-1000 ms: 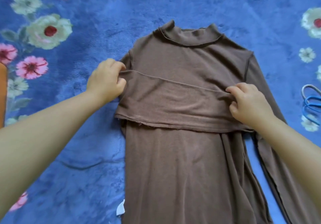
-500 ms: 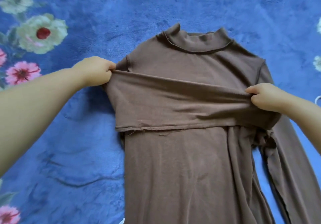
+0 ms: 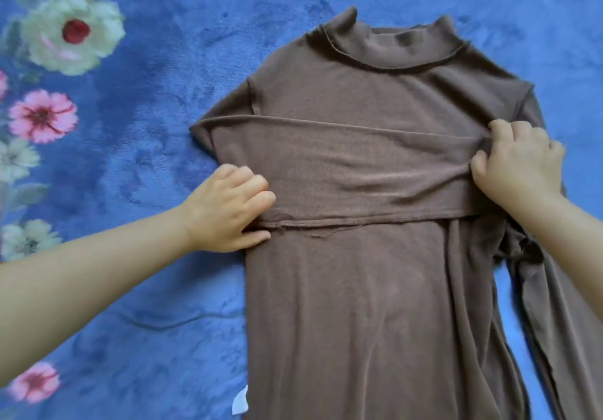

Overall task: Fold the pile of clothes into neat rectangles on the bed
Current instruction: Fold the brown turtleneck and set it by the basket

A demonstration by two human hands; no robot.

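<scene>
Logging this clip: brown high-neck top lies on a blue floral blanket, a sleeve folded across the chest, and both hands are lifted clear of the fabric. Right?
Not quite. The head view shows both hands on the brown top: the left hand at the folded sleeve's lower edge, the right hand gripping its other end. The rest stands.

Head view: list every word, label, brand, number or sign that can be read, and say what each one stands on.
No readable text anywhere in this view.
White tag at the lower left edge of the brown top: shows blank, no print can be made out.
Blue blanket: only a flower pattern, no writing.
</scene>
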